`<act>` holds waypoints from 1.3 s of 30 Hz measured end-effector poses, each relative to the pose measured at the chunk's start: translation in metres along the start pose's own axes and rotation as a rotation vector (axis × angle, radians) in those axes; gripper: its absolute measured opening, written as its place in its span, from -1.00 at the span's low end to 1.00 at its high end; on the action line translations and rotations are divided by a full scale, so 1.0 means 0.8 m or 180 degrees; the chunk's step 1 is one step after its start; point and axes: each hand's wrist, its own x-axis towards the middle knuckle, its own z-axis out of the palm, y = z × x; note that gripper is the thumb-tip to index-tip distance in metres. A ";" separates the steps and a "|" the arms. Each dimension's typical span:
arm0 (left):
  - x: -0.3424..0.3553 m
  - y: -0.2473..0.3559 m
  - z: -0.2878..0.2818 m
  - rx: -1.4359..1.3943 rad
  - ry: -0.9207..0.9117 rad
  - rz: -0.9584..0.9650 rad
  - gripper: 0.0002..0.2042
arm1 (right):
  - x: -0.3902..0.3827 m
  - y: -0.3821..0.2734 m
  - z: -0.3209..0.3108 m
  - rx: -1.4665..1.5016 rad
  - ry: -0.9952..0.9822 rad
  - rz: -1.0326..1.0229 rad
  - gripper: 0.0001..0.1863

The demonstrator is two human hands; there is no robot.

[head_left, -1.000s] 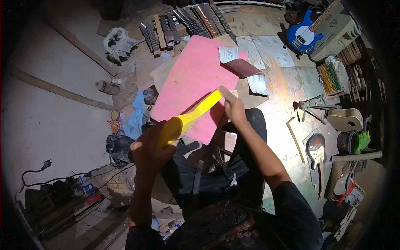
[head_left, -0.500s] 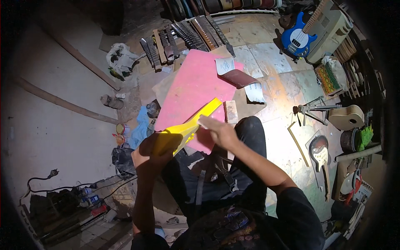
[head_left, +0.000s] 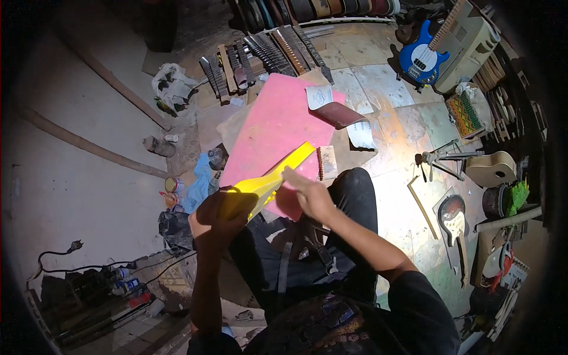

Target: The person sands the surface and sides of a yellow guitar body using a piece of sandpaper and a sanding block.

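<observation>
My left hand [head_left: 220,218] is wrapped around the wide, shaded end of a bright yellow guitar part [head_left: 278,171], which slants up to the right over my lap. Along its middle, my right hand [head_left: 309,194] has its fingers closed against the edge. Whatever small thing may be in those fingers is hidden. Beneath lies a pink board [head_left: 278,118], its lower part shadowed by my hands. A curled sandpaper sheet [head_left: 338,114] with a pale printed back rests on the board's right side. Beside the yellow tip sits a small wooden block [head_left: 326,163].
Several guitar necks [head_left: 266,53] lie beyond the board. A blue bass guitar [head_left: 423,56] leans at the far right, with a stand [head_left: 441,158] and a sunburst guitar body [head_left: 453,216] nearer. On the left are a blue cloth [head_left: 199,183], cans [head_left: 173,184] and a cable plug [head_left: 76,245].
My right hand has shifted slightly along the yellow guitar part, and a pale bit at its fingertips shows less. My left hand keeps its hold; the whole view has tilted a little.
</observation>
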 end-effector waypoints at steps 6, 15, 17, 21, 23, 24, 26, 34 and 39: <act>0.000 0.006 0.001 -0.0081 -0.0020 -0.0072 -0.60 | 0.034 -0.008 -0.039 -0.0277 -0.0417 0.0980 -0.35; -0.002 0.007 -0.001 -0.0207 0.0030 -0.0037 -0.63 | 0.021 0.015 -0.029 -0.0683 -0.0769 0.1257 -0.35; -0.001 0.004 0.004 -0.0113 0.0009 0.0013 -0.63 | -0.011 0.010 -0.005 -0.0635 -0.0295 0.0125 -0.31; -0.001 0.008 0.000 0.0060 -0.0009 0.0219 -0.63 | 0.011 0.054 -0.033 -0.1016 -0.0431 0.1086 -0.34; 0.000 0.011 0.001 -0.0007 0.0054 0.0290 -0.61 | 0.025 0.057 -0.036 -0.1033 -0.0425 0.1416 -0.36; -0.002 0.005 0.002 0.0017 0.0080 0.0282 -0.59 | 0.020 0.035 -0.023 -0.0864 -0.0418 0.1155 -0.33; -0.003 -0.005 0.009 0.0066 0.0126 0.0328 -0.55 | -0.004 0.004 -0.003 -0.0413 -0.0113 0.0088 -0.29; -0.014 -0.009 0.011 0.0301 0.0121 0.0459 -0.44 | 0.014 0.034 -0.023 -0.0468 -0.0504 0.1215 -0.23; -0.012 -0.005 0.013 0.0223 -0.0029 0.0386 -0.43 | 0.001 0.091 -0.031 -0.1197 -0.0690 0.1135 -0.28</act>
